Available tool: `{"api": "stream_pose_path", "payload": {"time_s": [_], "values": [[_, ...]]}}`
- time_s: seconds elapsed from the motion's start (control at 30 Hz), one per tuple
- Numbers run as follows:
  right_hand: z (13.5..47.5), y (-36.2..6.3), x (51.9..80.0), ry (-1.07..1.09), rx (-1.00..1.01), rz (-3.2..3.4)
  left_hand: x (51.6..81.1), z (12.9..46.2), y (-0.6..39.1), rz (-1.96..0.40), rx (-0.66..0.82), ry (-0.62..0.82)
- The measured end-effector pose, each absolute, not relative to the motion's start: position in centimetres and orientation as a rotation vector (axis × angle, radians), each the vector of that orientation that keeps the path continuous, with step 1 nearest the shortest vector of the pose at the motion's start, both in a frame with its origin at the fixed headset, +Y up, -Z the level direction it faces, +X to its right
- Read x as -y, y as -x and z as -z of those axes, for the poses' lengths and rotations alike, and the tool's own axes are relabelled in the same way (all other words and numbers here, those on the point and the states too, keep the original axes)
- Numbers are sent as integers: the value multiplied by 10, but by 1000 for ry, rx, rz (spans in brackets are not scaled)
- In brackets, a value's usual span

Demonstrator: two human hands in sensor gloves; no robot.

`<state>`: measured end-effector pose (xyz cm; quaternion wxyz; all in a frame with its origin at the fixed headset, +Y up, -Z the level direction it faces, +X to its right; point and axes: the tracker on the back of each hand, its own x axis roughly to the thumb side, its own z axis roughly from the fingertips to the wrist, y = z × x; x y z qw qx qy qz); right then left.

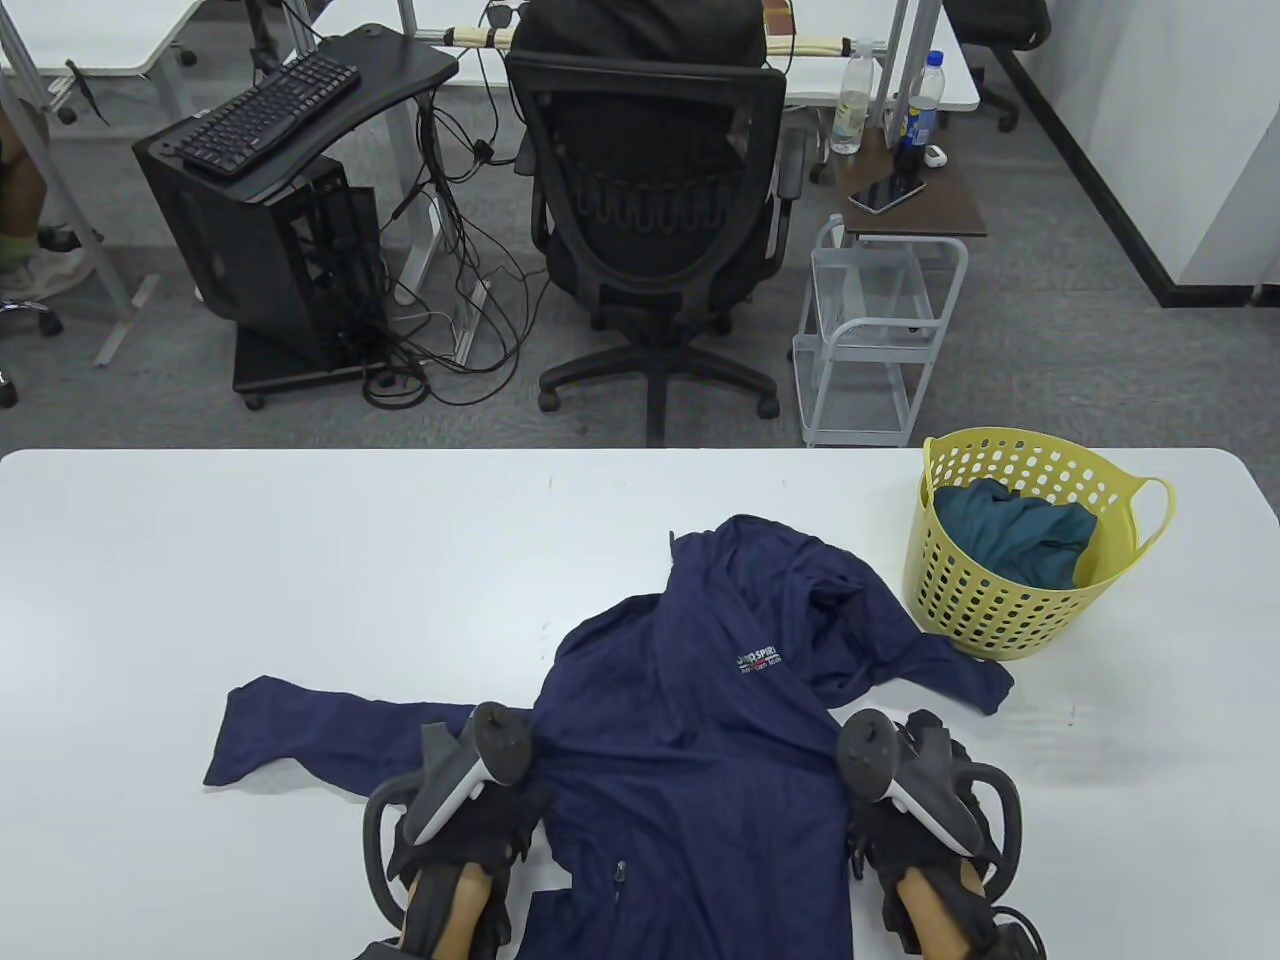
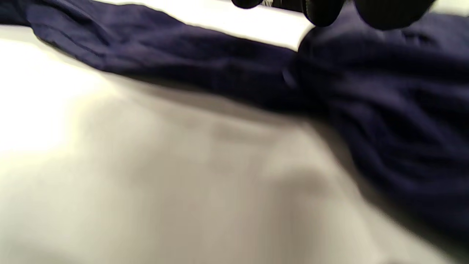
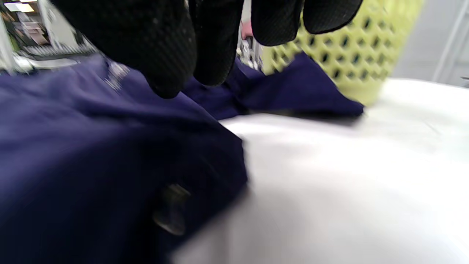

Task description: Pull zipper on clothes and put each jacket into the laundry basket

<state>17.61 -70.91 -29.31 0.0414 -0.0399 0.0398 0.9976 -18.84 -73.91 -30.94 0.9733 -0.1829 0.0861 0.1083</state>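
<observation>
Navy jacket (image 1: pixel 690 740) flat on white table (image 1: pixel 300 560); left hand (image 1: pixel 470 830), right hand (image 1: pixel 915 800) at its sides, grip indiscernible. Yellow basket (image 1: pixel 1010 610) holds teal garment (image 1: pixel 1010 535).

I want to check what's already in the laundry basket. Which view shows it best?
The table view: the yellow laundry basket is seen whole, a teal garment inside. The right wrist view shows only its blurred wall; the left wrist view, nothing of it.
</observation>
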Motion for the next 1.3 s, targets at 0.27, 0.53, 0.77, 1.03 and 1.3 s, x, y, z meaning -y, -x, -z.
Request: {"api": "stream_pose_path", "payload": {"time_s": [0.27,0.53,0.77,1.03,1.3], "values": [[305,-48,682,-254,-82,-2976,742,316,219,-267,-272,316],[354,33,736,-267,-355,-3027,765,327,200,-164,-75,377],[357,25,776,-281,-541,-3016,781,335,195,-146,-65,473],[349,6,785,-264,-553,-3036,786,332,192,-93,-121,555],[346,-19,791,-207,-613,-3034,784,324,232,-104,-380,656]]}}
